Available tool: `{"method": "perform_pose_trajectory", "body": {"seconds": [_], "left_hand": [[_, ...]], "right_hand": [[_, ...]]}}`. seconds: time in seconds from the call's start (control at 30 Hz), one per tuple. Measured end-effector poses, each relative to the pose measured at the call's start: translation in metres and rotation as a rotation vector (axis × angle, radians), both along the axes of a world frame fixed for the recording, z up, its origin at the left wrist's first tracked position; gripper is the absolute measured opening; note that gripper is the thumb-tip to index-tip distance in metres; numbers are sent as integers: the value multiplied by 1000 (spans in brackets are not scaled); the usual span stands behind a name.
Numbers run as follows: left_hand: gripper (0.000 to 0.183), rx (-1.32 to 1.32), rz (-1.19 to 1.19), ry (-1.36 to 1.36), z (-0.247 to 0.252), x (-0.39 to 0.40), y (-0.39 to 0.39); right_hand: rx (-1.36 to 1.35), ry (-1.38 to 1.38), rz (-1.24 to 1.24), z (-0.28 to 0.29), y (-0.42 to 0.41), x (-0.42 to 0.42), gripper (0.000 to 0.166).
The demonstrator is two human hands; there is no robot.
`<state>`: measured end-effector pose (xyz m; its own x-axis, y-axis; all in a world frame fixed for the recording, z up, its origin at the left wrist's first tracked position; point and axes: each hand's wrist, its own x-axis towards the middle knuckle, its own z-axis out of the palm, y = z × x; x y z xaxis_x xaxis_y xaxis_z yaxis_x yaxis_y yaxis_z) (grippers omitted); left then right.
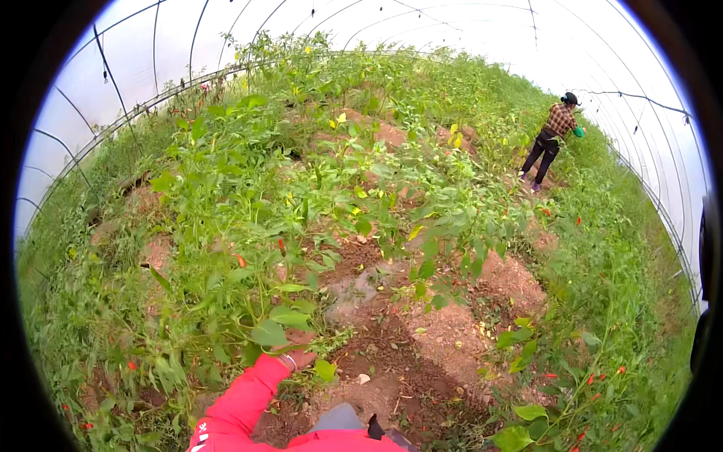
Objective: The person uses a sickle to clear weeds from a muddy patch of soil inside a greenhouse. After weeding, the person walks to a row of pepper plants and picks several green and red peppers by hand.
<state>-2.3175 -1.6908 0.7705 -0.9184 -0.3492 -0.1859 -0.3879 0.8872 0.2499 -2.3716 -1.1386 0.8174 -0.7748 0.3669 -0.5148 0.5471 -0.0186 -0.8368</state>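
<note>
My left hand [300, 351], in a pink-red sleeve [248, 392] with a pale band at the wrist, reaches low into a leafy green plant. Broad leaves [270, 332] hang over its fingers, so whether they grip anything is hidden. Beside the hand, a leafy stem [336, 342] leans over the soil. Above and to the left, a red pepper [241, 261] shows among the foliage. My right hand is out of view.
Reddish soil [418, 350] runs between rows of pepper plants, with a damp patch [353, 291] ahead. More red peppers [591, 379] hang at the right. Further off, a person [551, 138] stands among the plants. Metal hoops [110, 73] carry the greenhouse's plastic cover.
</note>
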Motion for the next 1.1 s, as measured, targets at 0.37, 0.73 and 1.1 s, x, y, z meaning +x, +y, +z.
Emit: {"method": "perform_pose_trajectory", "body": {"seconds": [0.37,0.73,1.1], "left_hand": [[56,-247,385,-845,-14,129,-83],[46,5,796,-867,-98,305,24],[39,224,1317,-73,-247,376,95]], "right_hand": [[-206,-270,415,-10,-132,-72,26],[-191,-323,989,-34,-234,-78,26],[-221,-390,1334,-46,-287,-40,26]]}}
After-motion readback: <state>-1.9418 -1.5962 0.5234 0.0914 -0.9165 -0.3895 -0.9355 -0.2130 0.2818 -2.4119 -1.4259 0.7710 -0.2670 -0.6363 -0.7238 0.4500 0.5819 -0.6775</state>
